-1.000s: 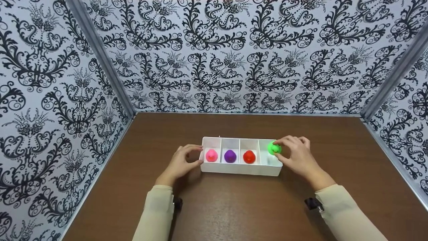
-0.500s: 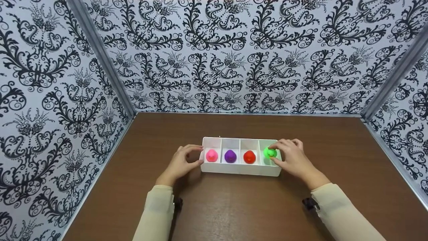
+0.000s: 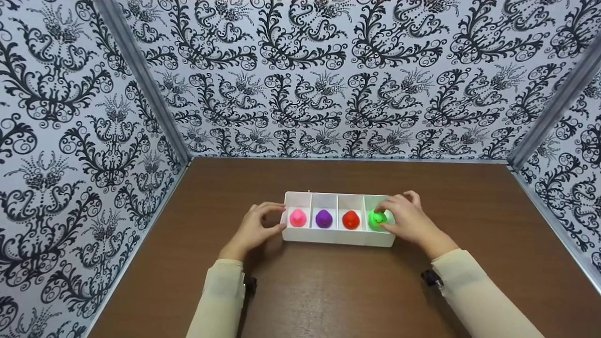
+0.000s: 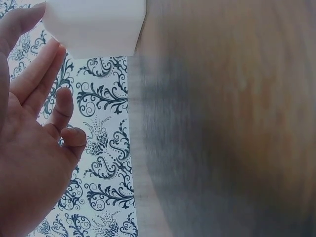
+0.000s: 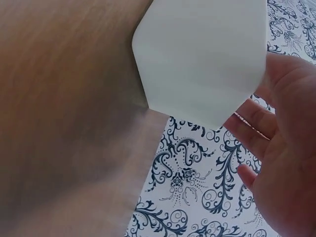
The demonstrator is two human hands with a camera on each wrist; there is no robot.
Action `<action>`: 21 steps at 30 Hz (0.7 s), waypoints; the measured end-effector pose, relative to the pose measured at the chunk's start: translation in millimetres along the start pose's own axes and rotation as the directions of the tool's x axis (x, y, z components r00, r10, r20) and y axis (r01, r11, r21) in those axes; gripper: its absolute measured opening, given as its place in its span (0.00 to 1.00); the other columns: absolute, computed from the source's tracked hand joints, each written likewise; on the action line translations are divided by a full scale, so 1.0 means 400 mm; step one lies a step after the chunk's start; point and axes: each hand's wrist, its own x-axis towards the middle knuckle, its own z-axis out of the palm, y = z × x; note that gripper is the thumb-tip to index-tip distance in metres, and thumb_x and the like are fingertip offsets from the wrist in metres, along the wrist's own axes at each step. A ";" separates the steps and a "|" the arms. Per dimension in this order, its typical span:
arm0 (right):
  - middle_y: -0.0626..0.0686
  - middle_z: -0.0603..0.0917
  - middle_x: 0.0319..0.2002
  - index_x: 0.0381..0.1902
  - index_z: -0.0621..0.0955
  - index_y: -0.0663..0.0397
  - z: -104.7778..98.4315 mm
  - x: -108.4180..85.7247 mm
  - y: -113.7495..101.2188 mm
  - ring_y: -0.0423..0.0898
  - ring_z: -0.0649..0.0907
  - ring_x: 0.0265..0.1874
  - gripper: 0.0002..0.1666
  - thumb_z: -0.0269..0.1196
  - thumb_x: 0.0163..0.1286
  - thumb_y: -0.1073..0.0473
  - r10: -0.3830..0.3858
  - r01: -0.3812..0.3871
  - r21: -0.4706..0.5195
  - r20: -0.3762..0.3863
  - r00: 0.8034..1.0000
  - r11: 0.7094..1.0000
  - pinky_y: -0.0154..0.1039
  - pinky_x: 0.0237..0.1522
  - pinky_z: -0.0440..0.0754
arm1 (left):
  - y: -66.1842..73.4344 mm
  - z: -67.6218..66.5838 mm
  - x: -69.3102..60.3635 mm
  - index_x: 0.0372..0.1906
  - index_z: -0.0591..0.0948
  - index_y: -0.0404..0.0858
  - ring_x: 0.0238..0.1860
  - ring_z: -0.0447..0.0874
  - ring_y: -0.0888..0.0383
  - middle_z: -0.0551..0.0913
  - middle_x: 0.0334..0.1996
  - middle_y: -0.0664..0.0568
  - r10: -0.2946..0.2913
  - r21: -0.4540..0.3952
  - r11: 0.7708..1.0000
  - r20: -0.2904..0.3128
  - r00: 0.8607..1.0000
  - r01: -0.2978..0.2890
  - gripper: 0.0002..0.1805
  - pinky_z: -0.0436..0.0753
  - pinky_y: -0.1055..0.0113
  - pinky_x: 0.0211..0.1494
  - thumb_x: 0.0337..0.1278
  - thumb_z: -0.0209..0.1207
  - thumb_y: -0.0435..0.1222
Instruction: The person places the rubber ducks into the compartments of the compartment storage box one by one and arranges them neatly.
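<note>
A white four-part tray [image 3: 338,237] lies on the table, with a small toy duck in each compartment. From the left they are a pink duck [image 3: 297,218], a purple duck [image 3: 324,219], a red duck [image 3: 350,219] and a green duck [image 3: 376,218]. My left hand [image 3: 253,227] grips the tray's left end between thumb and fingers. With thumb and fingertips, my right hand [image 3: 414,224] pinches the green duck down inside the rightmost compartment. In the right wrist view the tray's end wall [image 5: 202,54] hides that duck and my right fingertips.
A brown wooden table [image 3: 319,291] carries the tray. Patterned black-and-white walls [image 3: 310,84] stand behind and at both sides, with grey metal posts at the corners.
My right hand has moved left and down, lowering the green duck from above the rightmost compartment into it. My left hand and the tray stay nearly in place.
</note>
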 end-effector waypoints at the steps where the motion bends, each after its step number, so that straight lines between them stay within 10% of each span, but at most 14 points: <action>1: 0.50 0.89 0.44 0.43 0.88 0.51 0.000 0.002 -0.001 0.56 0.82 0.50 0.15 0.77 0.56 0.60 0.001 -0.001 -0.001 0.009 1.000 1.000 0.69 0.67 0.53 | 0.000 0.000 0.000 0.58 0.85 0.39 0.55 0.75 0.48 0.85 0.61 0.54 0.001 0.001 1.000 -0.001 1.000 -0.001 0.24 0.76 0.42 0.60 0.54 0.75 0.37; 21: 0.46 0.89 0.33 0.36 0.88 0.50 0.005 0.030 -0.005 0.53 0.80 0.45 0.12 0.78 0.54 0.59 0.021 -0.016 -0.044 0.110 0.994 0.999 0.74 0.69 0.47 | -0.005 -0.001 0.001 0.56 0.86 0.41 0.53 0.75 0.53 0.85 0.60 0.55 0.008 0.031 0.999 -0.012 1.000 -0.008 0.23 0.75 0.56 0.55 0.54 0.75 0.37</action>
